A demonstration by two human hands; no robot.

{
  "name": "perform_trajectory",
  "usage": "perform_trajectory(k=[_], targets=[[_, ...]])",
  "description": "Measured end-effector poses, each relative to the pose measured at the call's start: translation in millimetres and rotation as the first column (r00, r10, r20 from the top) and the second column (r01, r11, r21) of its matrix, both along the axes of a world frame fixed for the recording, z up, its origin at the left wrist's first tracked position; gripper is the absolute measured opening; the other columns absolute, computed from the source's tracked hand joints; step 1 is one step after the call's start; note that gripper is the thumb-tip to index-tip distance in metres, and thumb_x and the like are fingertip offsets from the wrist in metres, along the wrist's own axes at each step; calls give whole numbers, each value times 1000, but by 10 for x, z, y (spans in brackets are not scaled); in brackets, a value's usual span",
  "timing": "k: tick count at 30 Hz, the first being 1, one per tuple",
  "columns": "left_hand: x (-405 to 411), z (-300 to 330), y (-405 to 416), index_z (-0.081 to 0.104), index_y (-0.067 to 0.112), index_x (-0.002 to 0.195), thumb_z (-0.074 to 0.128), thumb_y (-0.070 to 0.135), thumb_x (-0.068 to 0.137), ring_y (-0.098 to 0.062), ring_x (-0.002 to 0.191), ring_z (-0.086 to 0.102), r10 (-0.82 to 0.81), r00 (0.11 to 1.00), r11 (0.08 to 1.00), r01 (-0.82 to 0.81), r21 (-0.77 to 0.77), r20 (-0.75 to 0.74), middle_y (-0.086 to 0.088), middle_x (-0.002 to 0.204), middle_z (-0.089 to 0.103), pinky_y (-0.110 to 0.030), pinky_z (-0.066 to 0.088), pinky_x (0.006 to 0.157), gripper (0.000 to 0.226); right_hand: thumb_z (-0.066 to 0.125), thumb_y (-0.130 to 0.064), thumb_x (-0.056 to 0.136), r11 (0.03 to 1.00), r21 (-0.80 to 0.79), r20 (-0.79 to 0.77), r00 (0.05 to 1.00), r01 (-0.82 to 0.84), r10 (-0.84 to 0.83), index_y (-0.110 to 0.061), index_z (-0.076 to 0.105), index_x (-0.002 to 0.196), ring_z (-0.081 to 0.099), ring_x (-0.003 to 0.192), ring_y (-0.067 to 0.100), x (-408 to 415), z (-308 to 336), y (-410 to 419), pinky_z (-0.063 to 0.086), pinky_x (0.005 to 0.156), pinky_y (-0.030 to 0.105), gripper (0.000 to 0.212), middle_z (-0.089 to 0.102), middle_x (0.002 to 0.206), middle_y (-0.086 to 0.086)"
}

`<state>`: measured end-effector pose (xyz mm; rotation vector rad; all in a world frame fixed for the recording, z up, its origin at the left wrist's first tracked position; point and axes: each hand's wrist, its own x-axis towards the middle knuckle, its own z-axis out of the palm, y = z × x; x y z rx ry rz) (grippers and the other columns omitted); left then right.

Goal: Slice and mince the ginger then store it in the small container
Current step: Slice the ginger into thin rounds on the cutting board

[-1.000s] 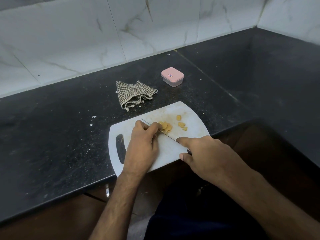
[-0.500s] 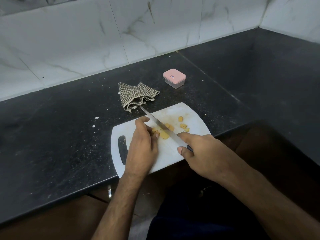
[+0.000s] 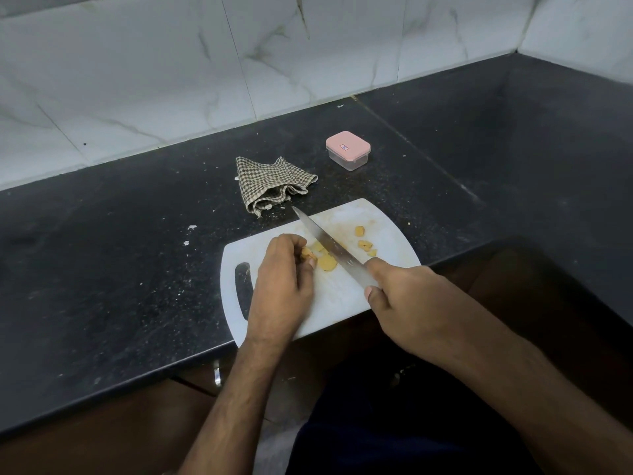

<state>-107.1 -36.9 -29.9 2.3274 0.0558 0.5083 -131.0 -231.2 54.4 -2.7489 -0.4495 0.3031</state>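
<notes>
1. The fingers (image 3: 306, 252) of the left hand (image 3: 282, 286) are curled round a small end piece of ginger (image 3: 307, 254), pinning it to the cutting board (image 3: 337, 293); just right of them lie 2 or 3 cut slices (image 3: 327, 262).
2. The right hand (image 3: 414, 303) grips the knife (image 3: 329, 248) at its handle, thumb on the near side of the blade and forefinger along its far side. The handle itself is hidden in the hand.
3. The relation that matters: the blade runs from near right to far left, its tip past the board's far edge beside the checked cloth (image 3: 270, 183). It lies just right of the left fingertips, over the slices. Whether the edge touches the board I cannot tell.
4. By my reading this is mid-slicing. The held piece sits on the blade's left, so the next cut likely falls close to the left fingertips, which is where a slip would hurt.
5. A few more pieces (image 3: 364, 243) lie well right of the blade on the board.
6. Mincing looks not yet begun. The small container (image 3: 347, 150), pink lid on, stands on the tabletop (image 3: 120, 269) far beyond the board, nearer the right hand.
</notes>
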Motion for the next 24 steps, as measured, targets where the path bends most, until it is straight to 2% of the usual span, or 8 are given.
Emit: perform_trajectory(k=[4,8,10,12,15,19,24], targets=[[-26,-6,0,59,17,118,65,15,96,-6,96,59,51,998,998,-51,-32,23,9,107,59,-18,45,86,23,37,-37,104,1000,-12,-6,1000,3,-3,-27,45,131,57,90,21,9,-34,28,52,75,35,30,59,97,0],[-19,1,15,62,20,110,69,18,94,0,92,60,75,997,996,-75,-45,-6,12,102,62,-5,41,80,17,37,-37,105,1000,-19,-30,999,-16,16,-27,46,128,55,88,18,2,-45,100,49,72,32,27,56,93,-2],[-15,16,16,64,22,103,72,19,93,-1,90,61,90,996,994,-90,-55,-5,12,99,65,-9,44,80,13,38,-37,105,1000,-18,-39,999,-25,24,-26,47,126,55,88,19,0,-62,132,49,72,33,26,56,92,-1],[-6,27,23,66,24,97,74,19,92,-3,89,63,96,995,993,-98,-71,-23,11,95,67,-19,50,82,11,38,-37,105,999,-26,-44,998,-34,33,-26,47,125,53,87,18,0,-83,158,45,69,32,25,52,89,-3],[-1,90,100,68,29,90,77,20,90,-4,88,65,87,992,991,-95,-96,-91,13,90,70,-28,55,84,13,38,-37,106,998,-42,-41,998,-50,49,-28,45,131,51,86,16,11,-93,196,42,68,31,28,47,85,-7],[-43,137,271,70,25,93,77,18,89,-1,86,64,120,988,989,-128,-74,-95,13,90,69,-20,53,80,11,38,-37,106,997,-31,-59,996,-75,73,-30,42,138,51,89,14,20,-80,258,43,71,29,33,51,94,-7],[-81,33,300,71,21,99,75,17,91,-6,89,67,98,995,986,-102,-133,-36,11,94,72,-31,57,85,10,37,-38,105,996,-43,-5,997,-83,82,-30,43,136,60,94,18,-34,-132,319,49,76,32,33,61,101,-1]])
